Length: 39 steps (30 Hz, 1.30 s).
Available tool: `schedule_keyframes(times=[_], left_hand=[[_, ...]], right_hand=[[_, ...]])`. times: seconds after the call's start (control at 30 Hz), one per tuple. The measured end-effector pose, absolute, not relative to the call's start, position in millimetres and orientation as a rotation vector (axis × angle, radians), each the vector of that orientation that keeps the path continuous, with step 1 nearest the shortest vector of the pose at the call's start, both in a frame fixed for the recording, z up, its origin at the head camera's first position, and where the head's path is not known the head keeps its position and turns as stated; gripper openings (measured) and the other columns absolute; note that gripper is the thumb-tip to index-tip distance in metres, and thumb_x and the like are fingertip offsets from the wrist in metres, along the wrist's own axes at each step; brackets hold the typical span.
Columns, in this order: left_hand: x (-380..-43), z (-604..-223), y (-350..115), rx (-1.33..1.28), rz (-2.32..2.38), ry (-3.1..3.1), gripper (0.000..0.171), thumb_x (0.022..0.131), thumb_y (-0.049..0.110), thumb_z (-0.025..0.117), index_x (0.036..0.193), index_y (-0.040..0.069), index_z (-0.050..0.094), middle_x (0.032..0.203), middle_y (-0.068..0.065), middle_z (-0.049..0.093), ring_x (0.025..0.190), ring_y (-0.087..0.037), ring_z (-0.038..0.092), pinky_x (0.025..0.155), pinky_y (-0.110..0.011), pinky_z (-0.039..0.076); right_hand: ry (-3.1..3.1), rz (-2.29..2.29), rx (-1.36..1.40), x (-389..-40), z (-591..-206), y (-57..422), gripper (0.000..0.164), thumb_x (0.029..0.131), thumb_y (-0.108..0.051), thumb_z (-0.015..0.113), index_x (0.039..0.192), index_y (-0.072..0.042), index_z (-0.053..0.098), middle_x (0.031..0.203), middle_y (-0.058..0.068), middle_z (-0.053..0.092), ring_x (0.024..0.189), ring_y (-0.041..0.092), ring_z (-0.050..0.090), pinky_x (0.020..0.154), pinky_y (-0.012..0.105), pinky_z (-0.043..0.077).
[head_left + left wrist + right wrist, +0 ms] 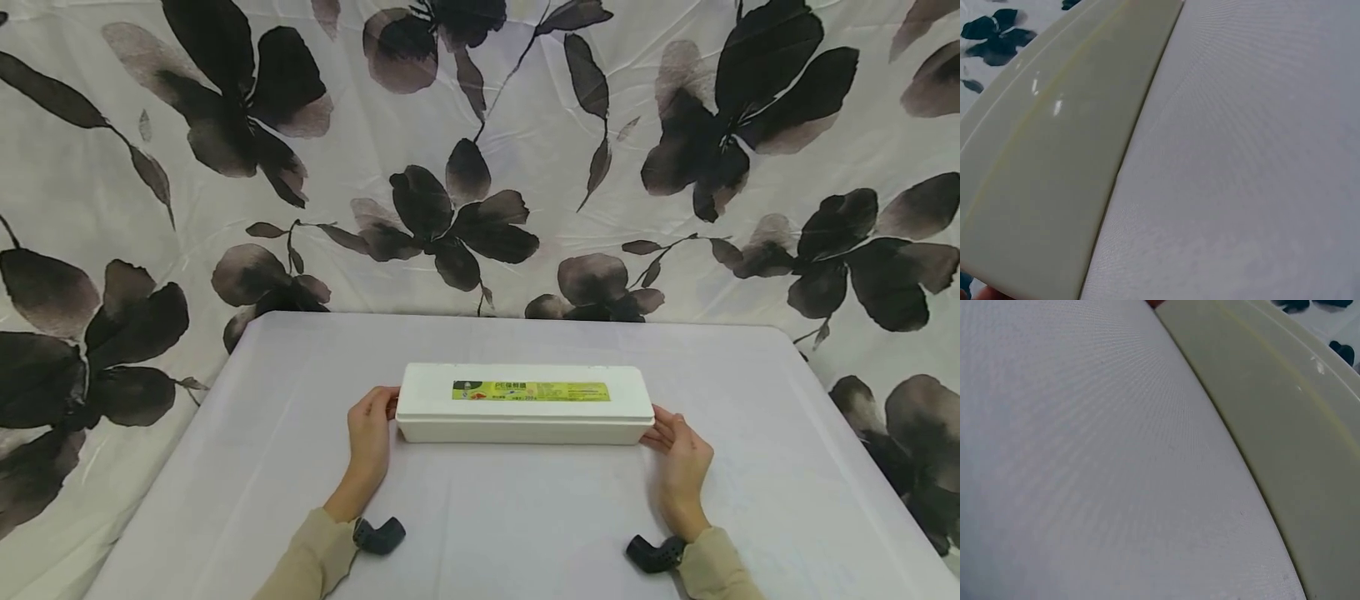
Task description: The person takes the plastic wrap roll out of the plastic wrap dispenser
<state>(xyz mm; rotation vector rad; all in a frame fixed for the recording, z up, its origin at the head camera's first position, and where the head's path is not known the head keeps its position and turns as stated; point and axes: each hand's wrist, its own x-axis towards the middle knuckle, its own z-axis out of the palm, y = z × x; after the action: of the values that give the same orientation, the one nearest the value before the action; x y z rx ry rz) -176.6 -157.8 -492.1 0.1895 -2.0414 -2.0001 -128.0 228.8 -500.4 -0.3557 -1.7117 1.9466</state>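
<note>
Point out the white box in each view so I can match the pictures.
Head: the white box lies across the picture just below and slightly right of the middle.
Left wrist: the white box fills the left side, slanting from bottom left to top centre.
Right wrist: the white box slants from top centre down the right side.
Shared landmark: the dark-flowered cloth, seen in the wrist views' upper outer corners.

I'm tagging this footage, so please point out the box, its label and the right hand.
Box (525, 410): head view, lid just below the label.
Label (531, 391): head view, middle of the strip.
Right hand (684, 462): head view, middle.
</note>
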Motion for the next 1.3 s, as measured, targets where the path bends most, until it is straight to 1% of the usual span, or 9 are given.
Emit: schedule_keyframes(times=[0.17, 0.33, 0.47, 0.57, 0.63, 0.73, 0.87, 1.0, 1.3], left_hand=[[-184, -500, -166, 0.054, -1.972, -2.123, 0.037, 0.107, 0.020, 0.042, 0.114, -0.008, 0.065, 0.106, -0.016, 0.065, 0.089, -0.012, 0.061, 0.078, -0.020, 0.048], [-189, -499, -181, -0.204, -2.075, -2.116, 0.055, 0.109, 0.035, 0.032, 0.137, -0.009, 0.047, 0.132, -0.024, 0.053, 0.110, -0.016, 0.058, 0.091, -0.025, 0.047], [-193, -501, -192, -0.376, -2.171, -2.122, 0.062, 0.108, 0.038, 0.022, 0.149, -0.006, 0.032, 0.147, -0.024, 0.042, 0.126, -0.019, 0.048, 0.106, -0.038, 0.035], [-195, -507, -197, -0.521, -2.146, -2.205, 0.064, 0.106, 0.042, 0.020, 0.156, 0.003, 0.022, 0.153, -0.020, 0.037, 0.135, -0.019, 0.040, 0.112, -0.046, 0.025], [-195, -511, -199, -0.613, -2.079, -2.269, 0.068, 0.103, 0.049, 0.026, 0.159, 0.011, 0.018, 0.154, -0.016, 0.034, 0.139, -0.019, 0.036, 0.114, -0.046, 0.021], [-194, -515, -199, -0.748, -2.016, -2.297, 0.081, 0.098, 0.053, 0.049, 0.160, 0.015, 0.014, 0.156, -0.017, 0.031, 0.143, -0.025, 0.030, 0.115, -0.042, 0.018], [-192, -512, -193, -0.764, -1.975, -2.348, 0.106, 0.080, 0.033, 0.082, 0.159, 0.009, 0.014, 0.157, -0.020, 0.029, 0.144, -0.036, 0.025, 0.115, -0.050, 0.017], [-189, -509, -186, -0.585, -1.876, -2.497, 0.115, 0.070, 0.018, 0.091, 0.158, 0.013, 0.017, 0.156, -0.014, 0.033, 0.143, -0.035, 0.029, 0.113, -0.060, 0.019], [-190, -511, -185, -0.461, -1.822, -2.556, 0.110, 0.069, 0.024, 0.093, 0.156, 0.016, 0.024, 0.152, -0.010, 0.041, 0.140, -0.031, 0.036, 0.112, -0.057, 0.025]], right_hand=[[-1.766, 1.886, -0.383, -128, -501, 228, 0.042, 0.107, -0.013, 0.035, 0.117, 0.018, 0.062, 0.091, -0.011, 0.073, 0.082, 0.004, 0.069, 0.073, 0.018, 0.053], [-1.813, 1.871, -0.385, -127, -497, 227, 0.039, 0.107, -0.014, 0.038, 0.120, 0.010, 0.065, 0.100, -0.011, 0.071, 0.095, 0.006, 0.066, 0.081, 0.017, 0.050], [-1.854, 1.823, -0.315, -131, -489, 227, 0.038, 0.108, -0.017, 0.040, 0.122, 0.007, 0.066, 0.110, -0.002, 0.072, 0.102, 0.008, 0.065, 0.086, 0.018, 0.048], [-1.917, 1.724, -0.237, -135, -480, 228, 0.036, 0.107, -0.016, 0.040, 0.123, 0.005, 0.066, 0.119, 0.009, 0.070, 0.107, 0.011, 0.064, 0.090, 0.020, 0.046], [-1.982, 1.665, -0.202, -137, -471, 228, 0.034, 0.107, -0.015, 0.042, 0.126, 0.000, 0.066, 0.124, 0.012, 0.067, 0.112, 0.014, 0.062, 0.094, 0.021, 0.044], [-2.132, 1.549, -0.135, -140, -457, 229, 0.033, 0.105, -0.016, 0.047, 0.134, -0.007, 0.062, 0.132, 0.010, 0.063, 0.122, 0.020, 0.056, 0.103, 0.032, 0.040], [-2.342, 1.361, 0.022, -144, -436, 222, 0.041, 0.102, -0.019, 0.053, 0.142, -0.009, 0.053, 0.140, 0.014, 0.056, 0.135, 0.032, 0.045, 0.108, 0.056, 0.032], [-2.430, 1.208, 0.196, -151, -420, 209, 0.048, 0.100, -0.019, 0.056, 0.145, -0.006, 0.047, 0.143, 0.019, 0.051, 0.137, 0.037, 0.040, 0.107, 0.062, 0.029], [-2.561, 1.120, 0.407, -159, -406, 176, 0.057, 0.097, -0.019, 0.060, 0.150, -0.007, 0.042, 0.150, 0.019, 0.044, 0.141, 0.048, 0.029, 0.111, 0.064, 0.021]])
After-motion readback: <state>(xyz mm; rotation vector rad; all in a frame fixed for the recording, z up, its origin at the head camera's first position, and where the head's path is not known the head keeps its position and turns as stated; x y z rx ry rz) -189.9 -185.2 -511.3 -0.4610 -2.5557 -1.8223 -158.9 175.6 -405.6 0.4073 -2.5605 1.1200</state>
